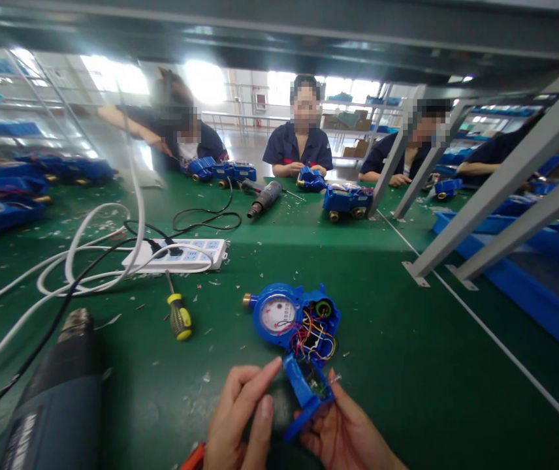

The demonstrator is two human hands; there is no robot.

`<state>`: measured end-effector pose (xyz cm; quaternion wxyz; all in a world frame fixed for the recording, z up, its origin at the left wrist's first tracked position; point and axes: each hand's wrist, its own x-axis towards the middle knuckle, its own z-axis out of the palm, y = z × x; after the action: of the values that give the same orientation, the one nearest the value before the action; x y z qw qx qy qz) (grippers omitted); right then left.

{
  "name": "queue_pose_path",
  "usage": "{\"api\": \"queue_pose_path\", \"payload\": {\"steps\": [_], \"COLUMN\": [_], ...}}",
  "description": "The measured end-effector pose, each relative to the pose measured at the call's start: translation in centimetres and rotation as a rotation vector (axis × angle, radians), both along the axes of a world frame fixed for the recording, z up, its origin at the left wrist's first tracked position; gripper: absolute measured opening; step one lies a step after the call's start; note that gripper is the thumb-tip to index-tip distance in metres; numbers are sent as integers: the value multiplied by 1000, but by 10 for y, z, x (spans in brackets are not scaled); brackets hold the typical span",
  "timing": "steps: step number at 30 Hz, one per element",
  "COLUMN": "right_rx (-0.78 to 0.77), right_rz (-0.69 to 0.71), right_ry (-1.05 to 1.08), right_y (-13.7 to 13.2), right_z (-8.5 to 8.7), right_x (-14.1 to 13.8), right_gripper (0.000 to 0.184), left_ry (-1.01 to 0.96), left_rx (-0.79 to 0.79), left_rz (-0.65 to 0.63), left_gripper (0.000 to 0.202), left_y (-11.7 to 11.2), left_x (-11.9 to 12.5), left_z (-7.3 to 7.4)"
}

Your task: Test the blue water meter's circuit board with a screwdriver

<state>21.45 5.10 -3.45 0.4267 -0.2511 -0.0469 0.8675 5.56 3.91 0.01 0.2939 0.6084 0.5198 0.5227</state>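
A blue water meter [275, 314] with a round dial and brass fitting lies on the green bench, its side compartment open and full of coloured wires. Those wires run towards a blue cover [303, 385] with a green circuit board inside. My right hand [341, 424] grips this cover by its right side, between thumb and fingers. At the cover's left edge is my left hand [245, 411], index finger stretched out and thumb apart; whether the fingertip touches the cover I cannot tell. Something orange [194, 457] shows beside my left wrist, mostly out of frame.
A heat gun [59, 398] lies at the front left, near a yellow-black screwdriver [180, 316] and a white power strip [196, 254] with looped cables. Grey metal legs [456, 235] and a blue tray [544, 287] stand right. Several co-workers sit opposite with more meters and another heat gun [264, 199].
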Motion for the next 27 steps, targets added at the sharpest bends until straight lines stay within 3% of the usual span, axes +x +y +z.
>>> {"api": "queue_pose_path", "payload": {"steps": [6,9,14,17,19,23,27], "right_rx": [-35,-31,-16,7,28,184,420], "right_rz": [-13,-20,-44,-63,-85,-151,-152], "right_ry": [-49,-66,-95,-120,-154,-292,-478], "right_y": [-1,-2,-3,-3,-4,-3,-2], "right_z": [0,-4,-6,-5,-6,-7,0], "right_x": [0,1,1,0,-1,-4,-6], "right_gripper": [31,33,33,29,29,31,34], "left_ry": [394,598,676,672,567,182,253], "left_rx": [167,245,273,288,243,-41,-212], "left_rz": [-46,3,84,114,100,108,58], "left_gripper": [44,47,48,46,43,22,29], "left_y": [3,3,0,-2,-2,2,8], "left_x": [-3,-6,-5,-1,0,-1,-6], "left_z": [-14,-20,-22,-20,-17,-7,-3]}}
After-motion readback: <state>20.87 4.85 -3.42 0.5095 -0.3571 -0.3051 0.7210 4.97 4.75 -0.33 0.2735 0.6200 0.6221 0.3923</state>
